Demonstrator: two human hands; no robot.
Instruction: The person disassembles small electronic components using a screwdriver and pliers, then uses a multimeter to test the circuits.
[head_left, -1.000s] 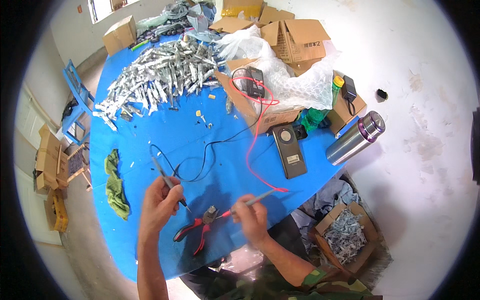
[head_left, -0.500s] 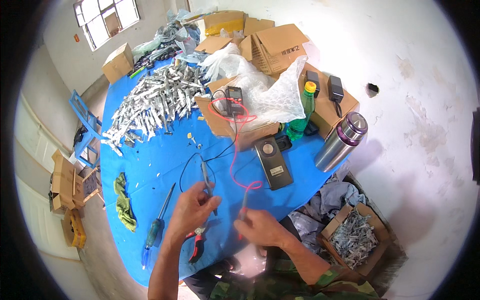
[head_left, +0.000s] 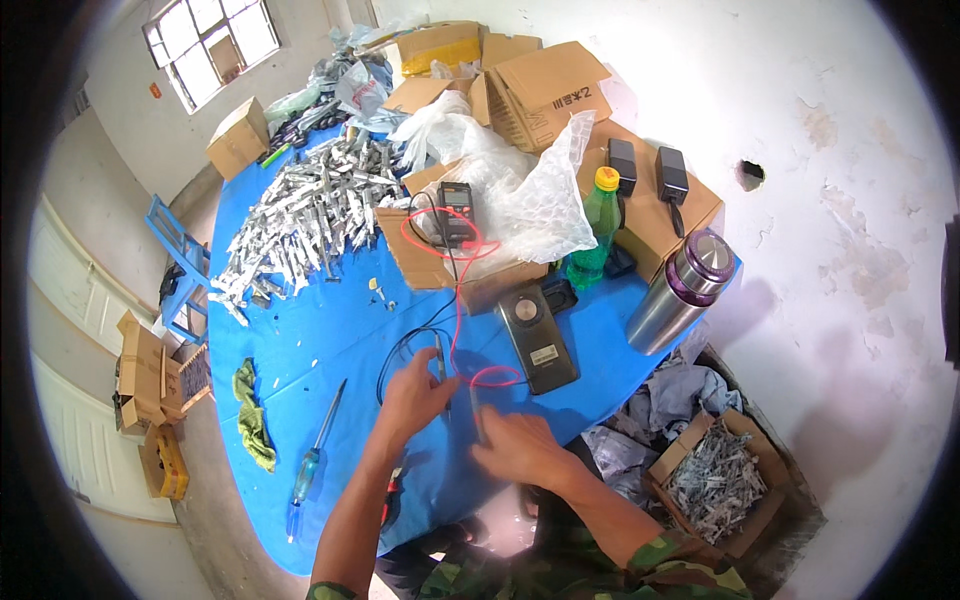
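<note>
The left hand (head_left: 415,395) has lifted off the bench (head_left: 330,340) and now pinches the black probe (head_left: 440,358) upright, its tip toward 12 o'clock. The right hand (head_left: 520,448) has slid toward 3 o'clock, bringing the red probe (head_left: 476,410) close beside it. The screwdriver (head_left: 318,440) now lies free at 9 o'clock.

black probe (head_left: 440,358): thin, upright, gripped at the blue table.
red lead (head_left: 460,300): looping back to the multimeter (head_left: 457,211).

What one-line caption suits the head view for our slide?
Left hand holds a black probe, right hand beside it, red lead running to a multimeter.
</note>
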